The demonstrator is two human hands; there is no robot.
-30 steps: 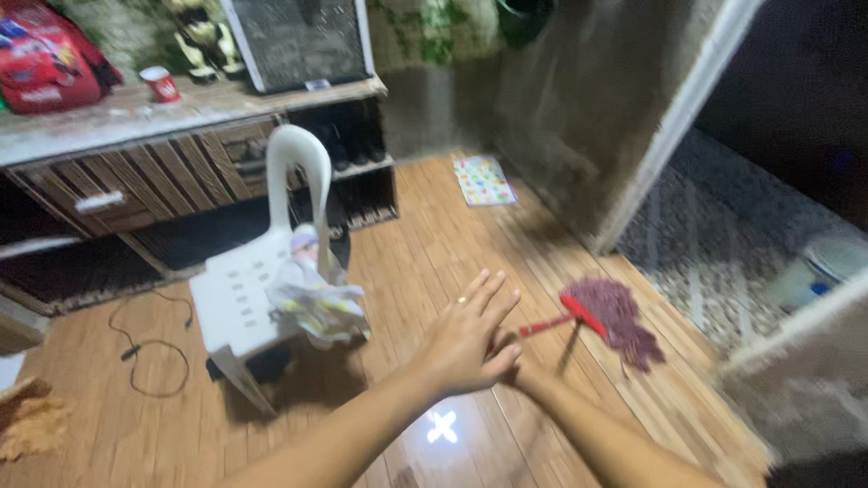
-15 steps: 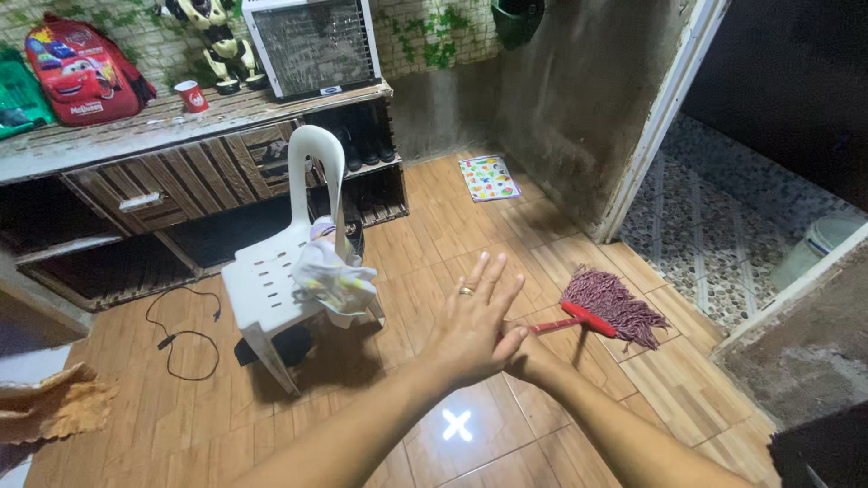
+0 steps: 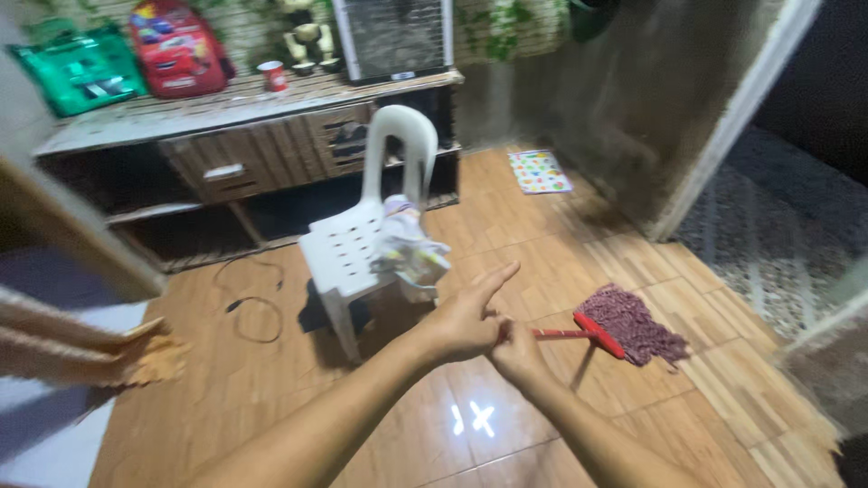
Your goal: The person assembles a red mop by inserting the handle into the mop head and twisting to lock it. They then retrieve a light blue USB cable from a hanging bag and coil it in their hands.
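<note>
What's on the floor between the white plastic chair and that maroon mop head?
In the head view, only bare wood-look floor lies between the white chair and the mop head. The left hand reaches across the near edge of that stretch.

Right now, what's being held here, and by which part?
The right hand grips the mop by the near end of its red handle. The left hand rests open over it, holding nothing.

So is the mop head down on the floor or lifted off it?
Down: the maroon mop head lies spread on the wooden floor, its red handle running to the right hand.
</note>
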